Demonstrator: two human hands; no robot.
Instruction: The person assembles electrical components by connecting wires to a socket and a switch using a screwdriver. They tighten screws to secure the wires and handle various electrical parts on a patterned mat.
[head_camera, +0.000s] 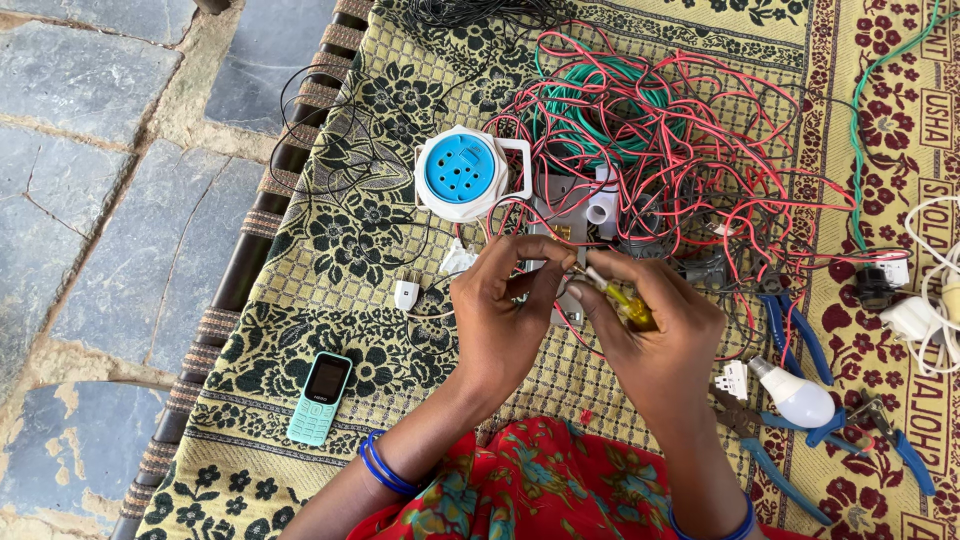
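Screwdriver (625, 305), yellow-handled with a pale shaft, lies in the right hand (655, 335), whose fingers are curled tight around the handle; its tip points toward the left hand (505, 315). The left hand's fingers are pinched together on a small part at the tip, too hidden to make out. Both hands hover over a grey switch plate (560, 215), mostly covered by them.

Beneath everything spreads a yellow-and-black flowered cloth (340, 270) on a woven cot. Behind the hands a big tangle of red and black wires (680, 130) wraps a green wire coil (600, 110). Just left of it sits a white socket with a round blue face (462, 172). A teal mobile phone (320, 397) lies well apart on the left. On the right lie blue-handled pliers (790, 335) and a white bulb (795, 393); a small white plug (406, 293) rests near the left hand.
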